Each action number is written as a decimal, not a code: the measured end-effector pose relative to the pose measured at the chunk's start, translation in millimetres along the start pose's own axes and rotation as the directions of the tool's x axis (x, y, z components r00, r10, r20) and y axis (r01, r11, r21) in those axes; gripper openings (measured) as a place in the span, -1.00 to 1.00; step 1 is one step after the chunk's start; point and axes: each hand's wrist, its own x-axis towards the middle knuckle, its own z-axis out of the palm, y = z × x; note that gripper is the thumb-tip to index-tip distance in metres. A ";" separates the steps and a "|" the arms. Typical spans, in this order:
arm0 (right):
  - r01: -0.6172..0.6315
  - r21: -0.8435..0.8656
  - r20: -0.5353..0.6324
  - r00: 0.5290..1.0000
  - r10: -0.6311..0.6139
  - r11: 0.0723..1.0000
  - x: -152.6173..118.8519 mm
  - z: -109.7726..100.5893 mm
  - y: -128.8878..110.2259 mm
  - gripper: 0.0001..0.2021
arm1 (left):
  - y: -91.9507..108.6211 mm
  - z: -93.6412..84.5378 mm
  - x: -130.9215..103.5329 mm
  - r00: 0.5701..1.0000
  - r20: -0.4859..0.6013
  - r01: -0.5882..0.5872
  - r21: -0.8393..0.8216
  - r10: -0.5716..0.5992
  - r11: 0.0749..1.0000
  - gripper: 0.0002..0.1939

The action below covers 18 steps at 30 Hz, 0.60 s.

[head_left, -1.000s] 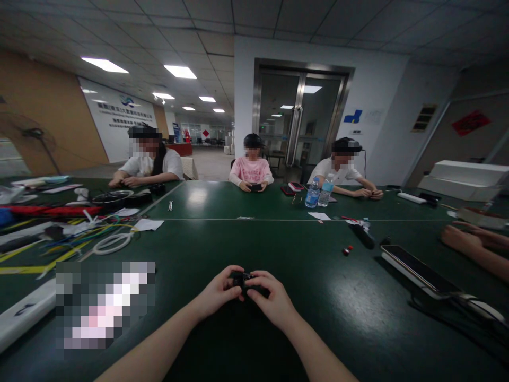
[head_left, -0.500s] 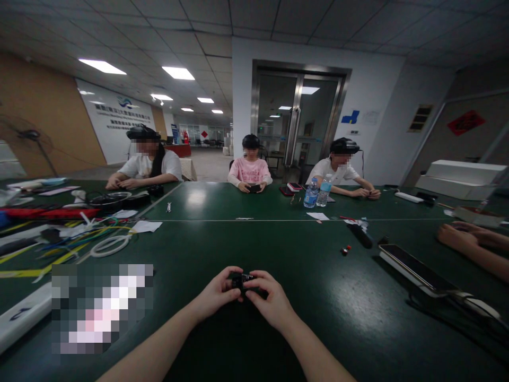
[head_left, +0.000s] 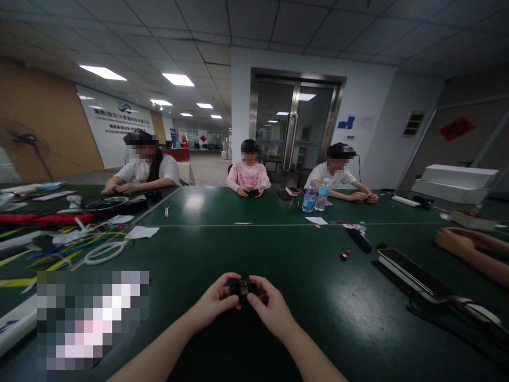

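Observation:
A small black object (head_left: pixel 243 288) is held above the green table (head_left: pixel 191 252), low in the middle of the view. Around its left end are the fingers of my left hand (head_left: pixel 217 303). The thumb and fingers of my right hand (head_left: pixel 272 306) grip its right end. Its middle part, with a greyish face, shows between the two thumbs. Fine details are too small and dark to tell.
On the right lie a phone on a white block (head_left: pixel 415 273), a small red and black item (head_left: pixel 344 255) and another person's hands (head_left: pixel 457 241). Cables (head_left: pixel 105 252) and a white power strip (head_left: pixel 18 323) are at left. Bottles (head_left: pixel 309 198) stand farther back; three people sit opposite.
The black object has turned between my hands, so its middle now shows more. My thumbs have moved a little apart. The whole view has tilted slightly.

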 end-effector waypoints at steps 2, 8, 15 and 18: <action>-0.005 -0.006 0.004 1.000 0.005 1.000 0.3 -0.1 0.6 -0.61 | 1.2 0.8 -0.4 1.000 0.003 0.000 -0.004 0.000 1.000 -0.56; -0.019 -0.021 0.001 1.000 0.019 1.000 -0.3 -0.1 0.9 -0.58 | 5.8 2.4 -3.6 1.000 0.000 0.019 0.023 -0.019 1.000 -0.51; -0.001 -0.016 -0.005 1.000 0.001 1.000 -0.1 0.3 -1.0 -0.60 | 3.5 0.9 -1.3 0.999 -0.011 0.031 0.030 -0.030 0.999 -0.39; -0.008 -0.023 -0.012 1.000 0.008 1.000 -0.5 0.4 -2.1 -0.61 | 2.1 0.2 -0.2 1.000 -0.008 0.021 0.028 -0.020 0.999 -0.45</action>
